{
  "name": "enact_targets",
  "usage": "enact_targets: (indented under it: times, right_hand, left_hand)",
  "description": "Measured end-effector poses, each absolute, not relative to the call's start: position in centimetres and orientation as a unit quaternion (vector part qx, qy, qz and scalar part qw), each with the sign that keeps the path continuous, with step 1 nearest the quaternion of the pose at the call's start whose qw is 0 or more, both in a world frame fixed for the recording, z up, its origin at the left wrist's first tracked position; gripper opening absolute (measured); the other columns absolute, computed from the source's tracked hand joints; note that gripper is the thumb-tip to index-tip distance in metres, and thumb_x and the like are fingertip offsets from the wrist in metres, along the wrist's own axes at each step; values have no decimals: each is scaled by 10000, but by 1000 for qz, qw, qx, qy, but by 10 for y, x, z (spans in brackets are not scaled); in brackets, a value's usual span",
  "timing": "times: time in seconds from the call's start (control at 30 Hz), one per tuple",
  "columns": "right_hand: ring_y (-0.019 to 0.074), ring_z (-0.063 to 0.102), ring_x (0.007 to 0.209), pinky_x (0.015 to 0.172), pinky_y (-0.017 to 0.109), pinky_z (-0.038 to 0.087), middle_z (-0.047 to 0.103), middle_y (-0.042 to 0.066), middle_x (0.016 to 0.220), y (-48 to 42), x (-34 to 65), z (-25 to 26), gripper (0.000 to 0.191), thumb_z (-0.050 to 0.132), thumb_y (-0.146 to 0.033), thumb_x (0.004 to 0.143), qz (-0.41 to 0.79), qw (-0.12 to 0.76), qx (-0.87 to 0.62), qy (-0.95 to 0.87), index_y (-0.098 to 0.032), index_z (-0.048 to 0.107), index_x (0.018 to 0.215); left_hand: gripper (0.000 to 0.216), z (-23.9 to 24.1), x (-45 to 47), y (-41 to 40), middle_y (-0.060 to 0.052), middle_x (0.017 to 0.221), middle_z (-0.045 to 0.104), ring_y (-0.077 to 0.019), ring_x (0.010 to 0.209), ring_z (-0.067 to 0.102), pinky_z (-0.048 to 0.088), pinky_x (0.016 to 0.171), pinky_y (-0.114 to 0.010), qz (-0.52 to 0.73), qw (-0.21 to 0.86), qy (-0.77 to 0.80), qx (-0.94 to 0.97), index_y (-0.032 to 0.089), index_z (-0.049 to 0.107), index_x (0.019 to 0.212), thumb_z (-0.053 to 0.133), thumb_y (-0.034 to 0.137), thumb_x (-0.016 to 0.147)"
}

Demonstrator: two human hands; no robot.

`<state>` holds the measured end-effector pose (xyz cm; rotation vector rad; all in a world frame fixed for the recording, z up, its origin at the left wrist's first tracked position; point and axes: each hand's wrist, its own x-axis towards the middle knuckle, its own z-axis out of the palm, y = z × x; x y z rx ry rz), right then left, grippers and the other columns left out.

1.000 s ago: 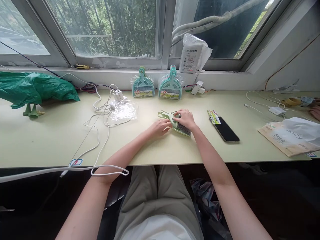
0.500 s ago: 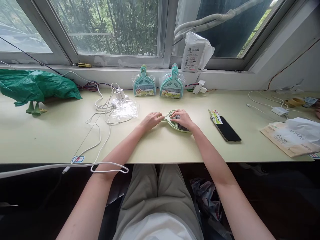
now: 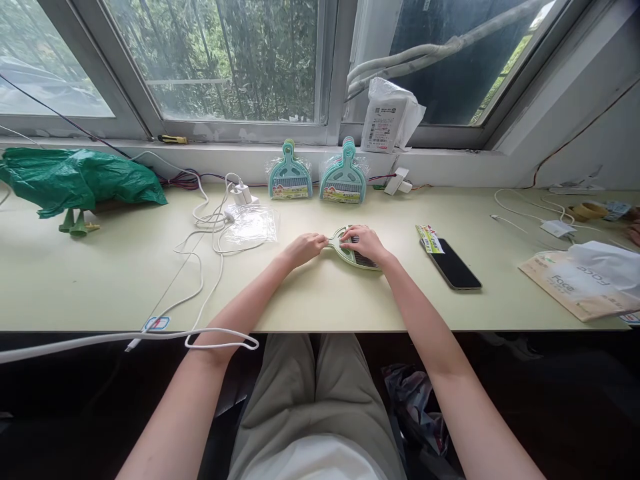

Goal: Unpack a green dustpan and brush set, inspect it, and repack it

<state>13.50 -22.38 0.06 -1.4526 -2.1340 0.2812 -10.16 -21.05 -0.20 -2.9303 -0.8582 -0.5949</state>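
A small pale-green dustpan with a brush [image 3: 357, 257] lies flat on the desk [image 3: 100, 280] in front of me. My left hand [image 3: 304, 248] pinches its handle at the left end. My right hand [image 3: 364, 242] rests curled over the brush on the pan, fingers pressed on it. Behind them two wrapped teal dustpan sets, one on the left [image 3: 289, 180] and one on the right [image 3: 343, 179], lean upright against the window sill.
A black phone [image 3: 453, 264] and a printed card [image 3: 430, 238] lie right of my hands. Empty clear bag [image 3: 250, 224], white cables with a charger [image 3: 239, 195], green plastic bag [image 3: 75, 179] at left. A "Face" packet [image 3: 575, 285] lies at right.
The dustpan has turned from tilted to lying flat, handle pointing left. My left hand moved from beside the pan to pinching the handle. The view shifted down slightly.
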Motion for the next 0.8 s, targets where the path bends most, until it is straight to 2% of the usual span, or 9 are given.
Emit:
enact_targets:
  times: [0.2,0.33,0.47,0.57,0.63,0.7,0.77,0.8]
  right_hand:
    - [220,584,1021,861,338,401,694,-4,1052,-226,136,4,130,709,-377,762,116,244,-546,-793,-287,742,850]
    - [226,577,1020,842,339,389,686,-2,1083,-229,135,3,159,682,-401,786,100,228,-553,-795,-292,734,889]
    - [254,553,1052,881,386,351,687,23,1085,-235,132,6,168,648,-405,811,45,209,-562,-799,-287,726,903]
    - [251,562,1004,872,383,351,700,31,1005,-238,130,10,171,664,-413,784,30,211,-566,-797,-268,720,854]
    - [226,581,933,829,348,377,698,26,958,-238,129,12,179,678,-411,758,49,235,-573,-783,-249,699,833]
    - [201,592,876,782,316,400,690,17,936,-238,124,13,177,668,-403,755,63,276,-585,-760,-237,663,815]
    - [193,594,870,765,302,413,679,18,919,-240,116,13,167,639,-397,772,53,326,-597,-731,-233,623,803]
    - [196,593,882,767,301,418,674,22,910,-242,111,13,163,621,-395,784,40,351,-602,-716,-234,604,801]
  left_hand:
    - [322,-1,-99,-213,-104,992,655,-188,864,626,457,784,-304,-118,94,-281,-948,154,674,1037,433,64,844]
    - [329,-6,-99,-214,-109,998,643,-189,888,616,457,783,-301,-136,94,-275,-947,155,664,1051,417,61,855]
    - [303,-6,-102,-213,-123,1017,646,-209,985,590,426,899,-344,-180,77,-256,-947,156,664,1011,399,76,888]
    - [251,0,-110,-212,-133,1126,637,-237,1128,537,343,1031,-411,-240,50,-281,-928,175,666,982,429,141,907]
    - [248,6,-114,-211,-125,1238,600,-248,1214,487,305,1073,-435,-301,14,-326,-896,194,646,1068,450,202,917]
    - [353,11,-114,-212,-122,1361,521,-247,1263,455,314,1077,-433,-393,-57,-370,-840,207,549,1249,492,286,910]
    - [517,13,-107,-215,-137,1409,474,-238,1227,499,373,1037,-418,-470,-190,-395,-766,204,413,1376,512,376,898]
    - [557,13,-101,-217,-148,1386,495,-234,1173,546,411,999,-410,-476,-282,-395,-734,191,386,1391,503,418,896]
